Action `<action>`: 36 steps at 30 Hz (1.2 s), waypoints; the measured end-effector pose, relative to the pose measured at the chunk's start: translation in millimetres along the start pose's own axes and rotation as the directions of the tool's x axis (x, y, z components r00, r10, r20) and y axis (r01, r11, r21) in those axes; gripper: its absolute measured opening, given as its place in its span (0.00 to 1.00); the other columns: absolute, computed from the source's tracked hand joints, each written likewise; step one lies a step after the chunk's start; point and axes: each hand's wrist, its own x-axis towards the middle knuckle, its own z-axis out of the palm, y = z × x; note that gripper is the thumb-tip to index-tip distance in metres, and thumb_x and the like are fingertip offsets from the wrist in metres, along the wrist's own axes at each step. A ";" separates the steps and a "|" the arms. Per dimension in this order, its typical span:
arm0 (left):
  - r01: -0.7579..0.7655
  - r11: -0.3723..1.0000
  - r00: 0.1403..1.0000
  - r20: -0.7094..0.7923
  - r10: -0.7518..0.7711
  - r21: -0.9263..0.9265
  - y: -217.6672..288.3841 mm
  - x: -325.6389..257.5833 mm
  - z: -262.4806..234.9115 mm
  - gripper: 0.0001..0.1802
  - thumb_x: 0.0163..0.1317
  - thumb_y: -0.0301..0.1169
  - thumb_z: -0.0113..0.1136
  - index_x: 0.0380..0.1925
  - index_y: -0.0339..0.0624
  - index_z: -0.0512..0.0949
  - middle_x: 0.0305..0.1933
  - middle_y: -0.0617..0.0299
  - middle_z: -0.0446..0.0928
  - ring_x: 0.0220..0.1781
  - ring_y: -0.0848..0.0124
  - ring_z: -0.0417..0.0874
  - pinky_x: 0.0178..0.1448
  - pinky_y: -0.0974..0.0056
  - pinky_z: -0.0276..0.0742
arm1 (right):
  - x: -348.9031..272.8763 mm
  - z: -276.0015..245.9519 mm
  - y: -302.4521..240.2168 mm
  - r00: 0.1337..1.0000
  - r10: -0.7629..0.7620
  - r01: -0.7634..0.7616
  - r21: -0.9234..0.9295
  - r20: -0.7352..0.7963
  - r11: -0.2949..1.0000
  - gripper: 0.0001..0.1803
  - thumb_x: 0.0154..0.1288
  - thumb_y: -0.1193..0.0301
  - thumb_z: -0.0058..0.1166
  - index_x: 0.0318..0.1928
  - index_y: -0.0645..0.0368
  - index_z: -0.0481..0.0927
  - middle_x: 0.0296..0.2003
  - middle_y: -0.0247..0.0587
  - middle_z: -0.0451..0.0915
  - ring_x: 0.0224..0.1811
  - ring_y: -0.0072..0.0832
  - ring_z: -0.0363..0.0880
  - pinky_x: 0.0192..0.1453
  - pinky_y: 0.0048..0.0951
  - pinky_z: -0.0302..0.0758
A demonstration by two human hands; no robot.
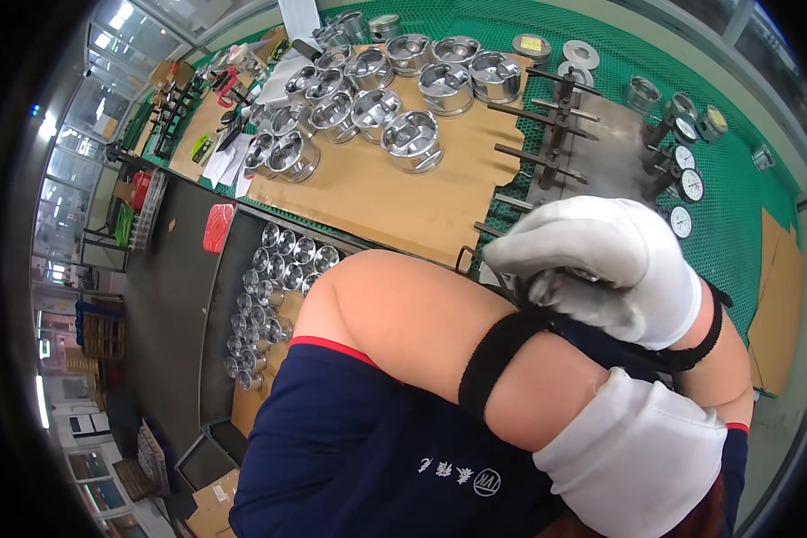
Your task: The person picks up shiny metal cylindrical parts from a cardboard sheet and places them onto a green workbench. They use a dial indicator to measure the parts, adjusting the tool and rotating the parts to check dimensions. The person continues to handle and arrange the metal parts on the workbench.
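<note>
My right hand [592,255], in a white glove, is raised over the near edge of the bench, in front of a metal gauge fixture [592,170]. Its fingers curl toward the thumb, and a small dark, shiny bit shows between them, too hidden to name. Across my body reaches my left forearm, with a black strap [498,363] around it. My left hand [637,453], also white-gloved, is close to the camera at the lower right; its fingers are out of sight. Several shiny metal pistons [412,143] stand on brown cardboard [377,202] beyond my left arm.
Dial gauges [690,185] on posts stand at the fixture's right, and dark rods [524,117] stick out leftward. Green mesh matting [735,179] covers the bench. Lower left, more pistons [278,260] stand in rows beside a red tray [218,227]. Flat cardboard [774,305] lies far right.
</note>
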 end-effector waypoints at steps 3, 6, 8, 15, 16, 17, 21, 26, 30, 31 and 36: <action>-0.098 0.994 0.995 -0.013 0.097 -0.057 -7.4 -3.2 1.4 0.10 0.54 0.37 0.61 0.20 0.45 0.80 0.23 0.61 0.78 0.25 0.62 0.80 0.33 0.53 0.76 | 8.4 15.2 -22.6 0.865 0.478 -0.375 0.436 -0.154 0.818 0.35 0.49 0.90 0.61 0.62 0.63 0.77 0.36 0.38 0.84 0.38 0.24 0.85 0.44 0.25 0.81; -0.132 0.987 0.991 -0.025 0.130 -0.090 -10.2 -3.3 5.9 0.10 0.54 0.37 0.61 0.20 0.45 0.79 0.24 0.61 0.78 0.25 0.62 0.80 0.33 0.53 0.76 | 7.8 5.9 -24.2 0.857 0.516 -0.483 0.325 -0.017 0.813 0.33 0.53 0.89 0.62 0.62 0.64 0.76 0.36 0.38 0.84 0.43 0.22 0.85 0.50 0.25 0.79; -0.127 0.988 0.992 -0.021 0.126 -0.087 -11.8 -5.1 7.1 0.10 0.54 0.37 0.61 0.20 0.45 0.79 0.24 0.61 0.78 0.26 0.62 0.80 0.33 0.53 0.76 | 2.9 -1.7 -19.1 0.837 0.521 -0.544 0.365 0.170 0.755 0.28 0.58 0.84 0.63 0.61 0.64 0.77 0.37 0.37 0.84 0.43 0.21 0.84 0.51 0.24 0.79; -0.162 0.976 0.987 -0.016 0.161 -0.146 -17.5 0.3 11.7 0.09 0.53 0.37 0.61 0.21 0.45 0.79 0.25 0.61 0.78 0.27 0.61 0.80 0.34 0.53 0.75 | -13.1 -7.9 -1.6 0.788 0.557 -0.603 0.514 0.264 0.610 0.16 0.66 0.75 0.64 0.53 0.62 0.82 0.43 0.37 0.86 0.45 0.18 0.84 0.51 0.20 0.80; -0.155 0.977 0.988 -0.011 0.155 -0.144 -17.6 0.6 12.9 0.09 0.53 0.37 0.61 0.21 0.45 0.79 0.25 0.61 0.78 0.27 0.61 0.80 0.34 0.54 0.75 | -14.7 -8.3 -0.8 0.798 0.546 -0.590 0.511 0.255 0.625 0.15 0.66 0.76 0.63 0.53 0.62 0.82 0.43 0.37 0.86 0.45 0.18 0.84 0.51 0.21 0.81; -0.148 0.979 0.989 -0.008 0.148 -0.143 -18.4 0.2 13.7 0.09 0.53 0.37 0.61 0.21 0.45 0.78 0.25 0.61 0.78 0.27 0.61 0.80 0.34 0.54 0.75 | -16.9 -8.4 -0.6 0.809 0.535 -0.577 0.508 0.245 0.639 0.15 0.66 0.76 0.63 0.53 0.63 0.82 0.43 0.36 0.86 0.45 0.18 0.84 0.51 0.21 0.81; -0.160 0.975 0.987 0.000 0.162 -0.158 -20.3 0.2 15.8 0.09 0.52 0.37 0.61 0.21 0.45 0.78 0.25 0.61 0.78 0.28 0.60 0.80 0.34 0.54 0.75 | -20.4 -9.2 7.4 0.832 0.537 -0.455 0.723 0.137 0.520 0.18 0.58 0.88 0.53 0.49 0.69 0.82 0.44 0.49 0.86 0.40 0.31 0.86 0.47 0.26 0.80; -0.162 0.972 0.985 0.026 0.169 -0.173 -20.7 1.0 15.9 0.09 0.52 0.37 0.61 0.21 0.44 0.78 0.26 0.61 0.78 0.28 0.60 0.80 0.34 0.54 0.75 | -16.9 -15.0 2.7 0.854 0.467 -0.507 0.563 0.228 0.653 0.14 0.61 0.83 0.51 0.47 0.67 0.83 0.44 0.45 0.86 0.42 0.25 0.84 0.47 0.26 0.78; -0.181 0.966 0.981 0.043 0.191 -0.185 -20.6 2.6 17.1 0.09 0.51 0.37 0.61 0.22 0.44 0.77 0.26 0.60 0.77 0.29 0.60 0.80 0.34 0.54 0.75 | -32.0 -11.1 26.2 0.946 0.287 -0.261 0.876 0.149 0.405 0.13 0.71 0.81 0.50 0.53 0.65 0.81 0.52 0.42 0.83 0.46 0.21 0.81 0.51 0.24 0.77; -0.183 0.965 0.979 0.050 0.195 -0.187 -19.6 2.3 16.7 0.09 0.51 0.37 0.61 0.22 0.44 0.77 0.26 0.60 0.77 0.29 0.60 0.80 0.34 0.54 0.75 | -31.8 -14.6 26.5 0.950 0.267 -0.258 0.890 0.163 0.376 0.13 0.70 0.82 0.50 0.52 0.66 0.81 0.53 0.44 0.83 0.47 0.23 0.81 0.52 0.25 0.77; -0.170 0.971 0.979 0.079 0.186 -0.168 -16.3 1.6 14.1 0.09 0.51 0.37 0.61 0.22 0.44 0.77 0.27 0.60 0.77 0.30 0.59 0.80 0.34 0.55 0.75 | -7.5 -27.2 11.3 0.899 0.225 -0.404 0.517 0.375 0.754 0.13 0.70 0.77 0.57 0.53 0.62 0.82 0.47 0.40 0.83 0.46 0.26 0.82 0.50 0.26 0.77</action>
